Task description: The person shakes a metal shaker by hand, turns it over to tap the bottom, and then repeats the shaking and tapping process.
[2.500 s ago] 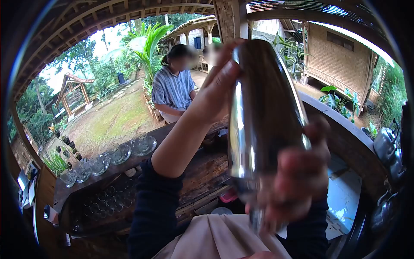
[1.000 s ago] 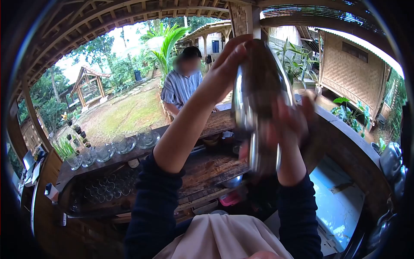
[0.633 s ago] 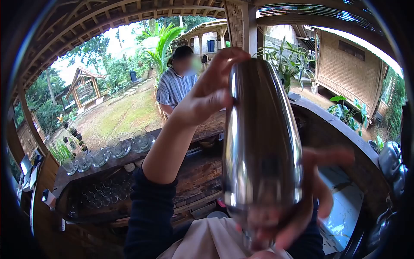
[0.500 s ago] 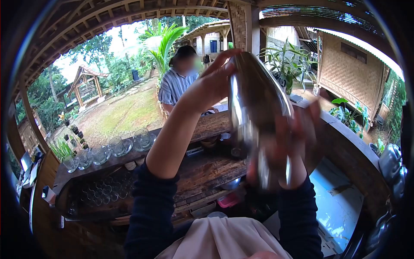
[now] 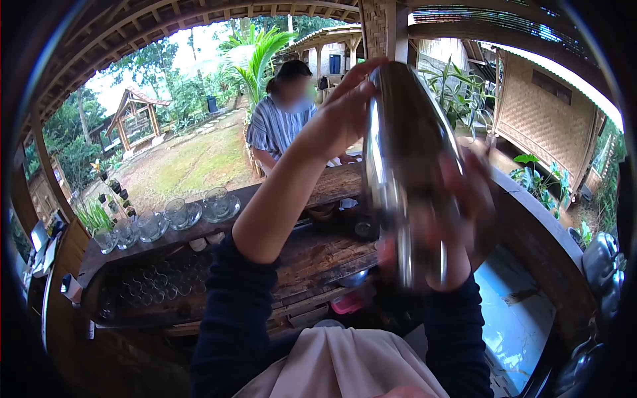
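Head — metal shaker (image 5: 410, 129) | left fingers (image 5: 356, 76) on top | right fingers (image 5: 455, 176) lower

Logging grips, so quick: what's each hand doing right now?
Left hand: holding the upper end of the metal shaker.
Right hand: blurred, holding the metal shaker lower down.
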Motion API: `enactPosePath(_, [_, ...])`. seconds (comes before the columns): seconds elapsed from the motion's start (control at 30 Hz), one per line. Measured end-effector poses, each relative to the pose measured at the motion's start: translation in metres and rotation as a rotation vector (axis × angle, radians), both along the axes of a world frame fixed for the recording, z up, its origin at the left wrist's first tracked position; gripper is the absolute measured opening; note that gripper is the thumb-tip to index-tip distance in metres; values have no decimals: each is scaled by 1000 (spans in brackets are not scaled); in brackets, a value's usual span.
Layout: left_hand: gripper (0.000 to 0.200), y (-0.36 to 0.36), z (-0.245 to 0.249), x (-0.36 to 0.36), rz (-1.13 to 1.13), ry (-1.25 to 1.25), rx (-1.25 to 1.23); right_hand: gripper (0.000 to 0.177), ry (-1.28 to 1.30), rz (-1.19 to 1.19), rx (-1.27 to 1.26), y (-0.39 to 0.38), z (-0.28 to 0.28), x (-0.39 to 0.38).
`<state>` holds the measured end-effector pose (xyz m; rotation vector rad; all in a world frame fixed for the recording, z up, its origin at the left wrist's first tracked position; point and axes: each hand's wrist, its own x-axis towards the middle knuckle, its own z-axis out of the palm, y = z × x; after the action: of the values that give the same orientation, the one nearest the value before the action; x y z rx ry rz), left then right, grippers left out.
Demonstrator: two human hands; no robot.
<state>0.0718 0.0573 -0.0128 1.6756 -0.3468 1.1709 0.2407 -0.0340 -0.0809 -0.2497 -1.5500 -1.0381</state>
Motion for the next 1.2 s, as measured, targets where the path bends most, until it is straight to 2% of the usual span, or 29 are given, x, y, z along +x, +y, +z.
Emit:
enactPosePath(0.03, [48,16,-3,8,-60,4,-295,44,-69,267,149,17,38,-18])
enactPosePath(0.07, [40,25,-12,8,91,50,-378,51,53,194,-17,39,45,-15])
enactPosePath(0.13, [42,37,-19,14,30,0,-875,55,263,480,-723,56,44,-15])
enactPosePath(0.17, [46,35,-20,12,156,23,-857,51,211,492,-733,49,46,-12])
enactPosePath(0.2, [46,33,-22,9,155,26,-859,47,160,504,-738,44,48,-10])
enactPosePath(0.23, [41,32,-25,6,45,-17,-726,47,161,504,-730,34,46,-8])
enactPosePath(0.3, [44,-8,-17,4,-68,-55,-490,48,7,399,-325,-8,43,-17])
enactPosePath(0.33, [54,-34,-18,10,148,-98,-259,48,-57,299,-153,-18,39,-15])
enactPosePath(0.4, [63,-25,-13,10,124,-77,514,47,-41,188,34,-23,20,-12])
enactPosePath(0.43, [69,-26,-11,14,-38,88,559,47,-18,170,79,-20,14,-11])
enactPosePath(0.47, [65,-25,-13,25,36,-66,532,47,4,155,103,-16,14,-10])
enactPosePath(0.57, [49,12,-15,37,45,70,-217,46,83,259,66,20,33,-14])
enactPosePath(0.6, [48,26,-20,35,-37,150,-304,46,129,331,1,33,41,-18])
enactPosePath(0.63, [43,49,-27,34,-125,164,-583,46,130,328,1,32,41,-18])
enactPosePath(0.67, [39,48,-23,31,-212,176,-860,45,241,394,-266,32,42,-18])
enactPosePath(0.7, [39,45,-26,29,-210,170,-864,45,349,459,-541,31,43,-21])
enactPosePath(0.77, [43,20,-27,26,-130,116,-416,44,189,389,-195,9,36,-25])
enactPosePath(0.8, [42,-26,-17,24,1,48,-415,45,26,225,-41,-8,30,-18])
enactPosePath(0.83, [44,-30,-15,16,56,62,-153,38,-93,29,-43,-42,17,-12])
enactPosePath(0.87, [46,-34,-14,7,109,78,108,27,-22,229,33,-70,9,-32])
enactPosePath(0.9, [50,-44,-8,12,66,-132,418,27,-20,234,28,-64,9,-32])
enactPosePath(0.93, [50,-38,-8,9,70,-133,415,28,-39,211,64,-52,13,-28])
enactPosePath(1.0, [48,-13,-2,1,-19,61,114,31,-85,165,143,-16,29,-20])
enactPosePath(1.03, [41,-8,2,8,-16,7,-222,32,-107,142,182,3,38,-22])
enactPosePath(1.07, [32,19,1,7,-64,55,-403,40,-49,314,76,31,51,-28])
enactPosePath(1.1, [39,51,-11,8,138,119,-324,45,25,249,-126,42,63,-30])
enactPosePath(1.13, [47,86,-24,9,339,185,-241,44,143,340,-493,53,60,-30])
enactPosePath(1.17, [42,118,-35,2,247,331,-434,44,129,315,-502,49,60,-31])
enactPosePath(1.2, [42,84,-30,-2,245,331,-434,44,113,292,-515,41,58,-33])
